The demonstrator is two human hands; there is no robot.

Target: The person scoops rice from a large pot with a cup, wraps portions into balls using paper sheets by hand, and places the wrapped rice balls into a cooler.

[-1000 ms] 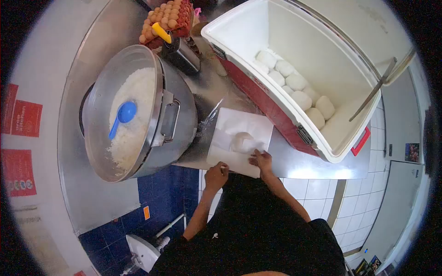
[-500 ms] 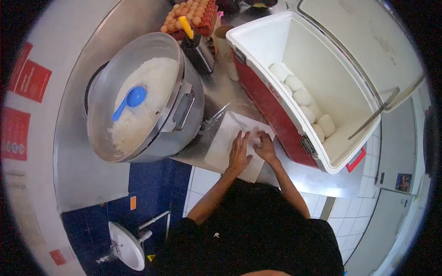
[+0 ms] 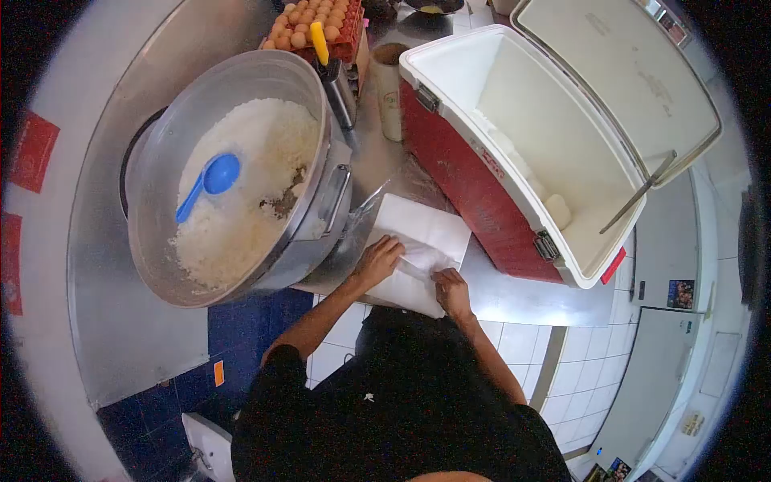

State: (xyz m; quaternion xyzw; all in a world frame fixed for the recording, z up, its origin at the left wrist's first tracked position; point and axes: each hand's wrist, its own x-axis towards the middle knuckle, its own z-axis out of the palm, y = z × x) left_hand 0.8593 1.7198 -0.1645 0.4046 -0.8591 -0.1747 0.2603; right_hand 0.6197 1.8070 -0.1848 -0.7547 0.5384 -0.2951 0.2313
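The steel worktop (image 3: 554,304) carries my red-sided cooler (image 3: 474,205), the big pot (image 3: 177,136) and, between them, a white sheet (image 3: 426,218). My left hand (image 3: 380,261) and right hand (image 3: 452,291) apparently pinch it, fingertips partly hidden.

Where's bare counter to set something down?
Bare: counter right of the paper, between cooler and near edge. Crowded: far end between pot and cooler, with eggs, holder and canister; paper, left hand and right hand on it.
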